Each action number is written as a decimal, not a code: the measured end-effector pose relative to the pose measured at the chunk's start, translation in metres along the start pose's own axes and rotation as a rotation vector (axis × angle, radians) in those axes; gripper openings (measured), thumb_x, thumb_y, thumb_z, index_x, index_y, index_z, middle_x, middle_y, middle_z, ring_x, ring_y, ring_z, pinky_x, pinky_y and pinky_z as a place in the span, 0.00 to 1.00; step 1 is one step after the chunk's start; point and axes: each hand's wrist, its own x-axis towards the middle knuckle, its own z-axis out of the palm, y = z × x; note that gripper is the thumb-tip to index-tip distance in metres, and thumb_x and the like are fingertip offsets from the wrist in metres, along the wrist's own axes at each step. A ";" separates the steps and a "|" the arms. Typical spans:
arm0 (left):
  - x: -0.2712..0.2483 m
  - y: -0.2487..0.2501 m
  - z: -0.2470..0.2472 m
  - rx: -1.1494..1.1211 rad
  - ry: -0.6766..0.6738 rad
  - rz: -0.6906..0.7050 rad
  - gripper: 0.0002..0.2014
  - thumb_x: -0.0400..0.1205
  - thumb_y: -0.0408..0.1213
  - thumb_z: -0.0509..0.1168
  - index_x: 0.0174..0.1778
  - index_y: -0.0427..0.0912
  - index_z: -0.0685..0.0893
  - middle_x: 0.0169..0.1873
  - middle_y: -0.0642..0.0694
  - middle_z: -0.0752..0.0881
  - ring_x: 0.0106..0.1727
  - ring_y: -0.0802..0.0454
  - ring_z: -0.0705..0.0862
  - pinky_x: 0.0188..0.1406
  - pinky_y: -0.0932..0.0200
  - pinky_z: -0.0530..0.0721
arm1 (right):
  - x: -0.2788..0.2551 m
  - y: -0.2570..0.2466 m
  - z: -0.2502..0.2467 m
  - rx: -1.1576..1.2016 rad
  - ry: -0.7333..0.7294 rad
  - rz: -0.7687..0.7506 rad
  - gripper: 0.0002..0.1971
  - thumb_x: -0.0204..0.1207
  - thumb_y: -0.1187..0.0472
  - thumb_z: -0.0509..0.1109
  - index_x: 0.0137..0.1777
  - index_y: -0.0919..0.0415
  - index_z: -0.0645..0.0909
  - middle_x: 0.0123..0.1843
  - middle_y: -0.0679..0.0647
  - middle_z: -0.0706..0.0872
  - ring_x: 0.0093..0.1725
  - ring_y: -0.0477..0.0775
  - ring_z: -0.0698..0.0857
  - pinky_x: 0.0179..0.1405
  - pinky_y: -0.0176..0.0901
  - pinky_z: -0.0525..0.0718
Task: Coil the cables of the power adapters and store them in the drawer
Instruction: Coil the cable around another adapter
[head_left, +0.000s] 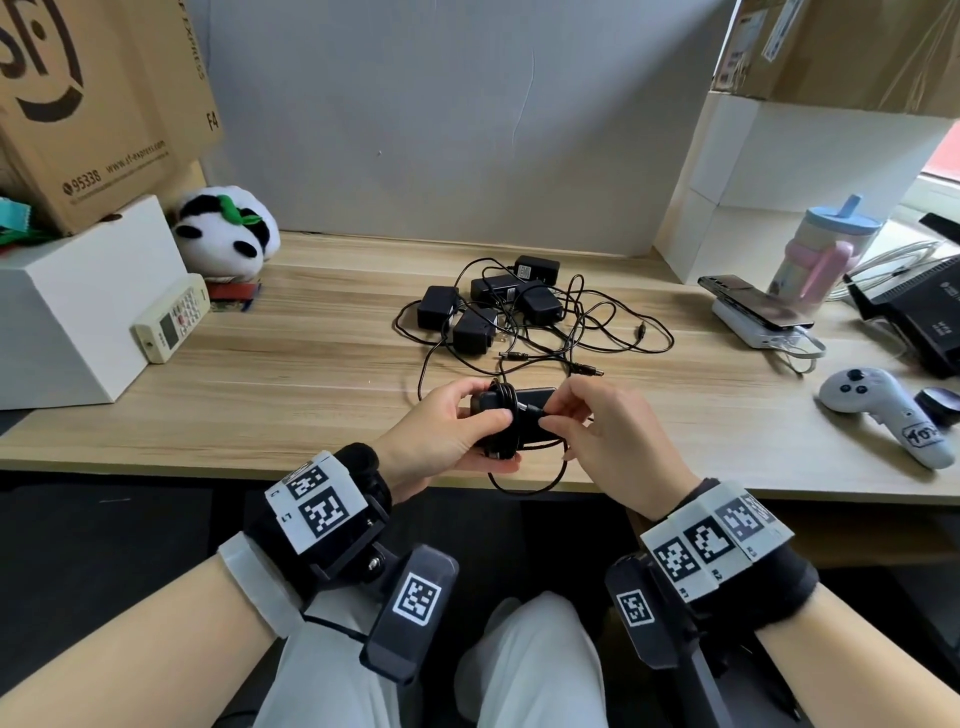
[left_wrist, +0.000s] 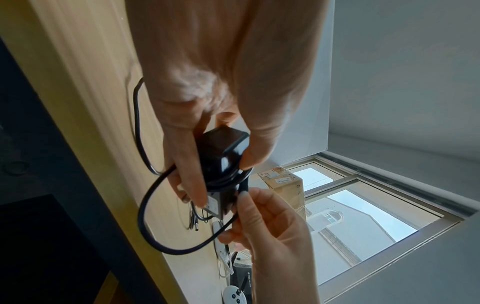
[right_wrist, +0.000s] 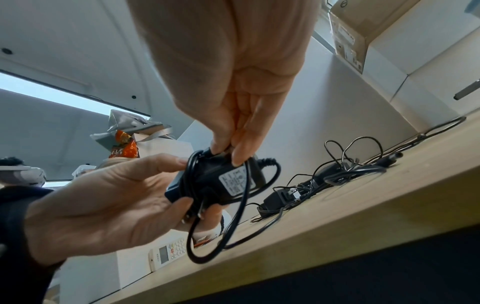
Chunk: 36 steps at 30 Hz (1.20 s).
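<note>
My left hand (head_left: 457, 431) grips a black power adapter (head_left: 530, 410) just above the desk's front edge, thumb on top and fingers underneath. Its cable (head_left: 524, 480) is wound round the body in several turns, and a loose loop hangs below. My right hand (head_left: 597, 431) pinches the cable's end (right_wrist: 228, 151) against the adapter (right_wrist: 215, 181). In the left wrist view the same adapter (left_wrist: 221, 156) sits between my fingers, the loop (left_wrist: 148, 222) curving under it. Several more black adapters (head_left: 488, 306) lie in a tangle of cables (head_left: 597, 332) mid-desk. No drawer is in view.
The wooden desk (head_left: 291, 374) carries a white box (head_left: 78, 312) with a remote control (head_left: 171, 317) leaning on it and a panda plush (head_left: 223, 228) at the left. A phone on a power bank (head_left: 753, 312), a cup (head_left: 826, 249), a router (head_left: 914, 312) and a white controller (head_left: 883, 410) stand at the right.
</note>
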 end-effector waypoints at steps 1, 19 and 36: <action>0.000 0.000 0.000 0.003 0.000 -0.003 0.19 0.82 0.29 0.65 0.69 0.37 0.72 0.60 0.29 0.82 0.49 0.31 0.88 0.47 0.45 0.89 | -0.001 0.001 -0.001 -0.011 -0.016 -0.015 0.06 0.75 0.65 0.71 0.41 0.55 0.78 0.37 0.43 0.80 0.38 0.50 0.82 0.41 0.51 0.85; 0.000 -0.002 0.001 0.071 -0.108 -0.061 0.13 0.83 0.28 0.61 0.64 0.38 0.76 0.54 0.35 0.84 0.42 0.43 0.89 0.41 0.50 0.90 | -0.002 0.011 -0.006 0.223 -0.102 0.013 0.08 0.74 0.70 0.71 0.38 0.57 0.80 0.36 0.54 0.82 0.28 0.47 0.83 0.31 0.41 0.86; 0.006 0.012 0.010 0.282 -0.056 0.044 0.15 0.84 0.33 0.62 0.67 0.38 0.73 0.48 0.39 0.85 0.37 0.46 0.88 0.25 0.61 0.83 | 0.002 0.009 0.006 0.114 0.108 -0.085 0.07 0.69 0.68 0.75 0.43 0.59 0.82 0.36 0.45 0.82 0.37 0.47 0.80 0.34 0.28 0.77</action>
